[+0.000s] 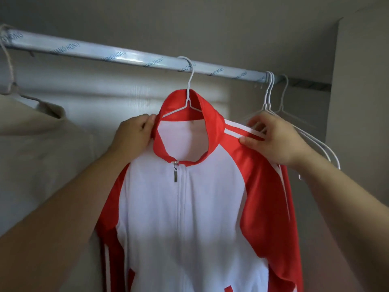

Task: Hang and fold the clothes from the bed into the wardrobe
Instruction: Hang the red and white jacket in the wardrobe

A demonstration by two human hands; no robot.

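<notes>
Two hands square a track jacket (189,207).
Left hand (134,131) pinches collar (212,123), right hand (275,140) pinches striped shoulder (235,127); tug evenly across hanger (189,81).

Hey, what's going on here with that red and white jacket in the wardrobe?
A person is settling a red and white jacket on a white wire hanger, whose hook is over the wardrobe rail. The left hand grips the collar edge and the right hand pinches the striped shoulder. Empty hangers hang to the right, and a beige garment hangs to the left.
</notes>
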